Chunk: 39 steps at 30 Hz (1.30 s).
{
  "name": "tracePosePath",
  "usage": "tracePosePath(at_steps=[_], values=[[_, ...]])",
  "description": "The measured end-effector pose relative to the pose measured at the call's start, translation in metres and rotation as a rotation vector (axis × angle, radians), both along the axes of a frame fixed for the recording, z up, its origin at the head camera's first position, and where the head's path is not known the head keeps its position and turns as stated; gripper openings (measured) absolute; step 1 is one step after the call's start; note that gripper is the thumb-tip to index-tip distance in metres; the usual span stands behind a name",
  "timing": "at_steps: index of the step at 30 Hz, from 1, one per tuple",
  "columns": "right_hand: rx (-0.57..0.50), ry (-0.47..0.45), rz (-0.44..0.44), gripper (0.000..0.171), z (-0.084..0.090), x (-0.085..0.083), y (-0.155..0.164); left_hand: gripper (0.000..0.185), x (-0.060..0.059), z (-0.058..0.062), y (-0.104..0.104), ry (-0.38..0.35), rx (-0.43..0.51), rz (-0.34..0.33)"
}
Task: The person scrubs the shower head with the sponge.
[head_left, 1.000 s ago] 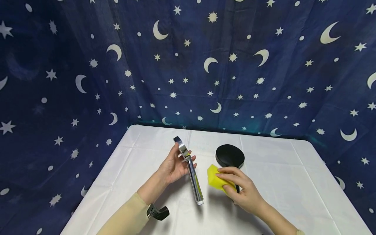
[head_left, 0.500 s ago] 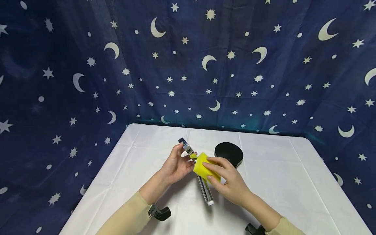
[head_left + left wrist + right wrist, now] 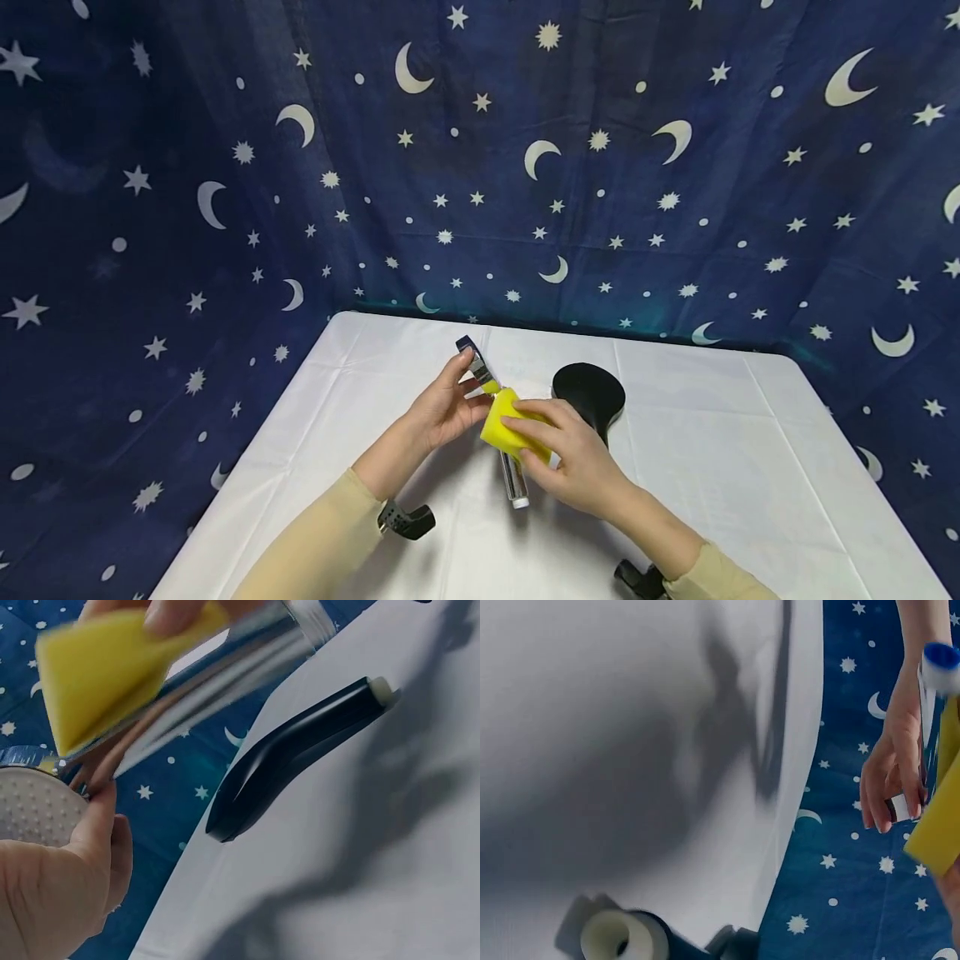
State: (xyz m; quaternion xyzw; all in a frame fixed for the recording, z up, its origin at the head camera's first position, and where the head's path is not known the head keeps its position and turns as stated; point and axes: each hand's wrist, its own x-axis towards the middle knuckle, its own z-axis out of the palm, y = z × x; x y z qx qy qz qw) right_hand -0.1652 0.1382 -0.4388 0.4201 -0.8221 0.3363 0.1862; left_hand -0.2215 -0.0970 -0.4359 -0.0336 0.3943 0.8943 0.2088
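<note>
My left hand [image 3: 438,412] grips a chrome hand shower [image 3: 513,482] by its head, holding it tilted above the table with its white-tipped handle end pointing toward me. In the left wrist view the pale, nubbed spray face [image 3: 34,806] shows beside the thumb. My right hand [image 3: 573,462] pinches a yellow sponge [image 3: 498,423] between thumb and fingers. The sponge lies along the upper handle and hides part of it; in the left wrist view it overlaps the chrome handle [image 3: 225,694]. Behind my right hand a black hand shower [image 3: 587,390] lies on the table.
A white cloth covers the table [image 3: 712,467]. Dark blue curtains [image 3: 480,167] with moons and stars hang behind it and at the left. The black shower's pale threaded end [image 3: 619,937] shows low in the right wrist view. Black wrist devices [image 3: 407,521] sit near both sleeves.
My right hand has brought the sponge leftward from beside the chrome shower onto its handle. Over the last half second the sponge has shifted slightly left, and the handle end has swung a little left.
</note>
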Motion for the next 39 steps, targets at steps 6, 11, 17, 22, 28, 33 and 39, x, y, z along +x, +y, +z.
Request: tracePosePath(at_steps=[6, 11, 17, 22, 28, 33, 39], values=[[0.043, 0.1, 0.206, 0.051, 0.004, 0.011, 0.003, 0.071, -0.005, 0.0, -0.003, -0.039, 0.006, -0.013], [0.054, 0.152, 0.192, 0.046, 0.003, 0.002, -0.002, 0.064, -0.003, -0.002, -0.003, -0.005, 0.028, -0.1], [0.005, 0.134, 0.063, 0.044, 0.001, -0.023, -0.005, 0.059, 0.0, -0.002, -0.002, 0.019, 0.061, -0.188], [0.007, 0.109, 0.071, 0.043, 0.0, -0.026, -0.007, 0.06, -0.002, -0.002, -0.006, -0.003, 0.092, -0.16], [0.016, 0.107, 0.077, 0.046, -0.001, -0.022, -0.006, 0.059, -0.002, 0.0, -0.007, 0.019, 0.055, -0.148], [0.031, 0.12, 0.079, 0.043, -0.003, -0.02, -0.005, 0.031, 0.002, 0.003, 0.0, 0.02, 0.016, -0.079], [0.059, 0.114, 0.063, 0.042, -0.004, -0.02, -0.004, 0.029, 0.004, 0.006, 0.006, -0.017, -0.029, -0.015]])
